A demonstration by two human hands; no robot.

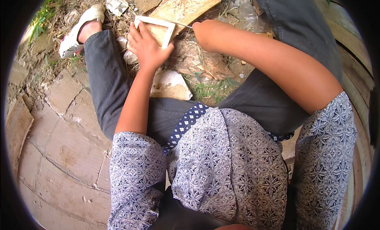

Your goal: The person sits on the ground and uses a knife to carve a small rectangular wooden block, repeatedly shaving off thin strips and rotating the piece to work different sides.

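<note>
My left hand (147, 50) grips a small wooden frame (170, 34) with pale, whitish edges, its fingers along the left side and the thumb near the lower right corner. The closed right hand (206, 35) is just to the right of the frame. A thin metal rod-like tool (184, 25) runs from this hand to the frame's upper right corner. Its handle is hidden in the fist, so its exact kind cannot be told. Behind the frame lies a flat wooden board (188, 7) with shavings or chips on top.
Below the hands are a rough piece of wood (204, 63) and a whitish block (170, 85) between my legs. A clear plastic bottle (247, 15) lies at the upper right. Paving (67, 139) covers the left; wooden planks (352, 67) run along the right.
</note>
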